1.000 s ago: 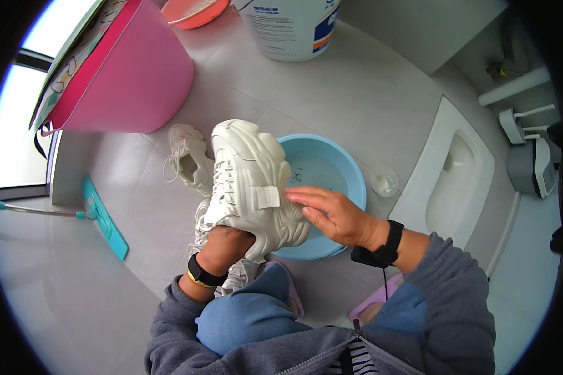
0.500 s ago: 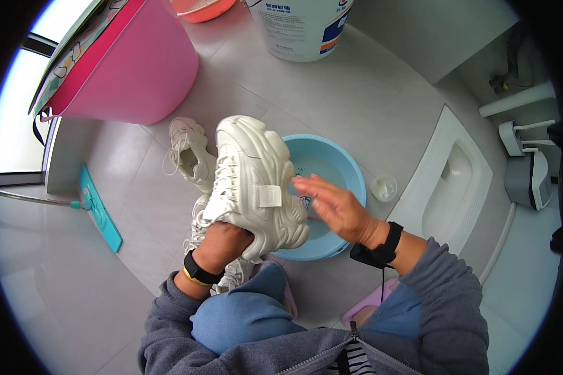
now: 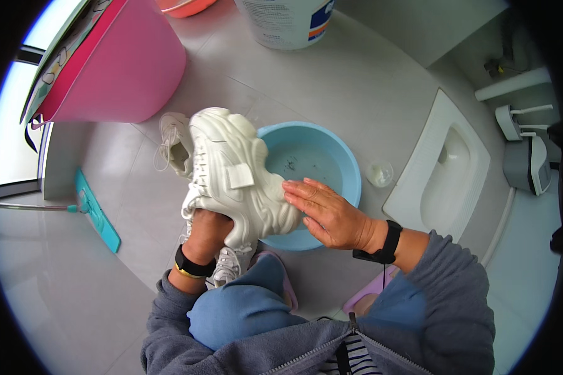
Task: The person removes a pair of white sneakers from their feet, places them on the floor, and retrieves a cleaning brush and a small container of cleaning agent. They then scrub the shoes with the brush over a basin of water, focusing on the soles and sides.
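Note:
A chunky white lace-up sneaker (image 3: 218, 153) is held up in front of me, its thick sole edge turned to the right. My left hand (image 3: 210, 230) is pushed into the shoe's opening and supports it from inside; the fingers are hidden. With fingers stretched out flat, my right hand (image 3: 333, 214) reaches the sole edge near the heel, fingertips at or against it. Beneath lies a light blue basin (image 3: 355, 169) with water and some dark specks in it. Another white sneaker (image 3: 175, 142) stands on the floor behind, and more white footwear (image 3: 227, 267) shows below my left wrist.
A big pink tub (image 3: 128, 69) and a white bucket (image 3: 284, 28) stand at the back. A small clear cup (image 3: 380, 174) sits between the basin and a white squat toilet (image 3: 419, 156). On the left lies a turquoise flat mop (image 3: 99, 215); a grey bin (image 3: 527, 165) is far right.
The sneaker has moved left and tilted slightly, with my left hand inside it. My right hand has lowered a little, fingers now straighter by the sole edge. The whole view has shifted slightly.

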`<state>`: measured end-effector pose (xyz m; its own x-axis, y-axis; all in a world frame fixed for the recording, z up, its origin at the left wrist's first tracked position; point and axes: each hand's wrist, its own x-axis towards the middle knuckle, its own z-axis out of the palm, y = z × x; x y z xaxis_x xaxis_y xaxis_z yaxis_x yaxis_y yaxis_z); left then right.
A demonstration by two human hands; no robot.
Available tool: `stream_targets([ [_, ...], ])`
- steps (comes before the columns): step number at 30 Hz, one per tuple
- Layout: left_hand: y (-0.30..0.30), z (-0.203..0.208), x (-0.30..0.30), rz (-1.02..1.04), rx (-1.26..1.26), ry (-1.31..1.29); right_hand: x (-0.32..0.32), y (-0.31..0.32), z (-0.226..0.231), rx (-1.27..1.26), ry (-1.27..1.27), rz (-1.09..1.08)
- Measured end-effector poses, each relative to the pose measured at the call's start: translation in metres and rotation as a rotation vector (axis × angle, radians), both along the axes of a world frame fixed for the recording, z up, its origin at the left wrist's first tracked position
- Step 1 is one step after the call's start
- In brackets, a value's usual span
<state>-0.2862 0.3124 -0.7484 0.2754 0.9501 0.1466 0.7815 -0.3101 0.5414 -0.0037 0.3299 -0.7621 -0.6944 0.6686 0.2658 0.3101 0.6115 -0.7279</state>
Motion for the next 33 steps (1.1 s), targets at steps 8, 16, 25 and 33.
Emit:
stream_targets([
  [8, 0.009, -0.001, -0.020, 0.101, 0.046, 0.084, 0.019, 0.024, -0.063, -0.289, -0.288, -0.252],
  [16, 0.001, -0.008, -0.019, 0.063, 0.041, 0.129, -0.013, -0.004, -0.123, 0.050, -0.551, -0.177],
  [25, -0.001, -0.010, -0.010, -0.048, -0.208, 0.110, 0.014, 0.018, -0.057, -0.312, 0.141, -0.482],
  [33, -0.009, 0.000, 0.023, -0.364, -0.328, 0.064, -0.032, 0.063, 0.010, -0.089, -0.017, -0.569],
])
